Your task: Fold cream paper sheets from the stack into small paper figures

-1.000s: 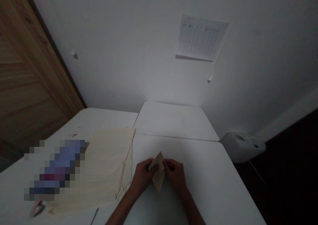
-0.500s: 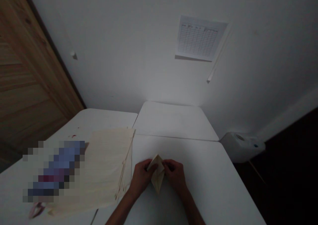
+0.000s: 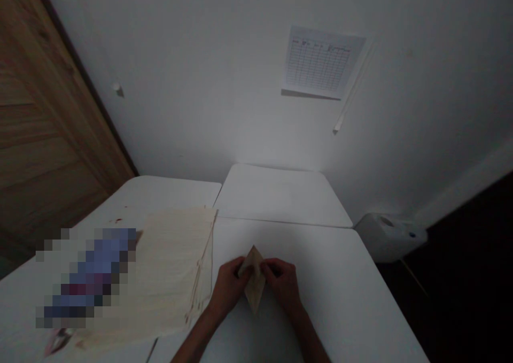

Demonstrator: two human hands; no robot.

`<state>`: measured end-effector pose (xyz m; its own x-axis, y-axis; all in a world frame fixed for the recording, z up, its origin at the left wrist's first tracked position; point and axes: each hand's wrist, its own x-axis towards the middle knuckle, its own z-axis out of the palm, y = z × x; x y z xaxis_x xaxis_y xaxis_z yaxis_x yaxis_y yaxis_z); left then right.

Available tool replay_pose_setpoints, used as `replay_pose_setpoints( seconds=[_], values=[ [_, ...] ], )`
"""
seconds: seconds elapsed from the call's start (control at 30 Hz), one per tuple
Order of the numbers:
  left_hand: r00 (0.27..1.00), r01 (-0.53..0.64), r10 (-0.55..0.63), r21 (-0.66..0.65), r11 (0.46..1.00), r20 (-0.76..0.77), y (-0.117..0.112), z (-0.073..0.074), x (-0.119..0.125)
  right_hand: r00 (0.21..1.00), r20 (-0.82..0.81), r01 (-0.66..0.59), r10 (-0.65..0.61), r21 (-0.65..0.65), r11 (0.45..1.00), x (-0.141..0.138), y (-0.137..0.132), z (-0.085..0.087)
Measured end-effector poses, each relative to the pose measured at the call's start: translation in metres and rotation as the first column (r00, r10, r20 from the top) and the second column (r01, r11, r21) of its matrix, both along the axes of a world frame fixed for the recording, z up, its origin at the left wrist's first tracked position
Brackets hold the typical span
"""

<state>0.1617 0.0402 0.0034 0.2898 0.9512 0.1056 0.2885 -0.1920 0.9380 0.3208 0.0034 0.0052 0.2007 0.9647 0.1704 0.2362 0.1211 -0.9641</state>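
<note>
L hand [image 3: 228,291], R hand [image 3: 282,285], gripping folded sheet [image 3: 255,284]

We have a folded sheet [image 3: 255,284] between our left hand [image 3: 228,288] and right hand [image 3: 282,284] above the near table [image 3: 340,299], a wide flat sheet [image 3: 172,272] lying to their left, a second table [image 3: 280,194] beyond, a wooden door [image 3: 52,101] far left, and a plastic container [image 3: 388,237] off the right.

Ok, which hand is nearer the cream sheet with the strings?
Left. The left hand is close beside the right edge of the cream sheet. The right hand is farther from it, on the far side of the folded piece that both hands hold.
</note>
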Motion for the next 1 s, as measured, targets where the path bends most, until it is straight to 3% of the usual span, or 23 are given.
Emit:
replay_pose_setpoints(
  seconds=[1.0],
  values=[
    [0.995,-0.034,0.038,-0.038,0.999,0.098,0.0016,-0.0011,0.0014,0.999,0.040,0.010,-0.010,-0.013,1.000,-0.0011,-0.0016,0.0043]
  ],
)
